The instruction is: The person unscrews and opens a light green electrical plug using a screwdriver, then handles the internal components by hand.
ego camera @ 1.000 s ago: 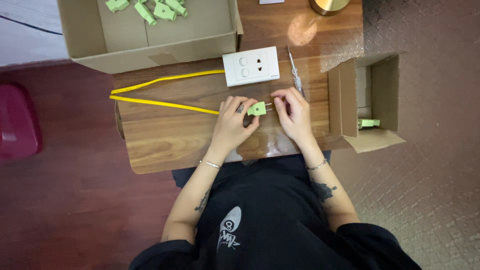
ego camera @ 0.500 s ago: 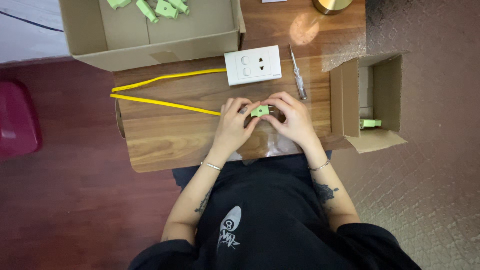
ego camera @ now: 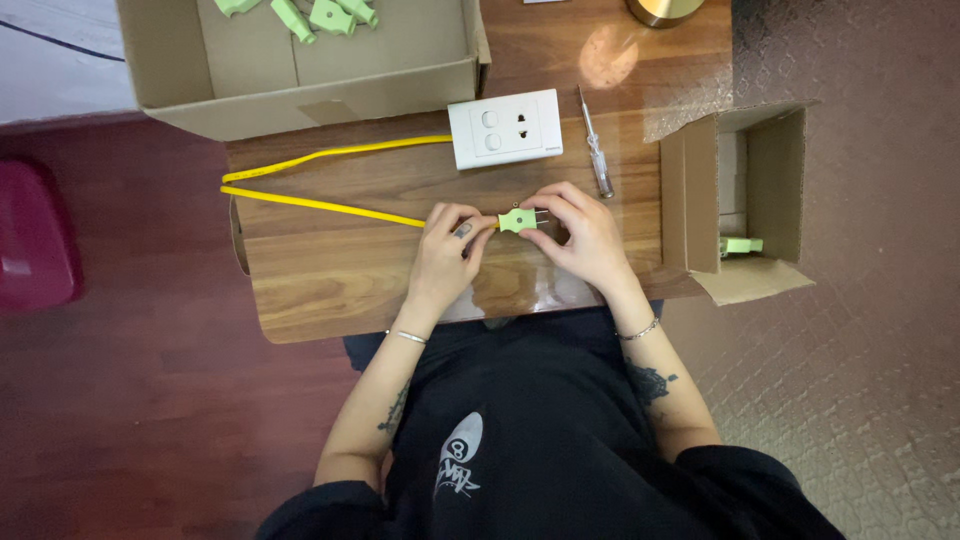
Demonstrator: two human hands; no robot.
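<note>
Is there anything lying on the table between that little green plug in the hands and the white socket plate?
Nothing visible. The green plug sits between the left hand and right hand, and only bare wooden table shows up to the white socket plate. The screwdriver lies off to the right.

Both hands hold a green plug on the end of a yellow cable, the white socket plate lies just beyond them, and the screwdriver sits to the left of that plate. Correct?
Not quite. In the head view the screwdriver lies to the right of the white socket plate, not the left. The rest holds: left hand and right hand hold the green plug on the yellow cable.
</note>
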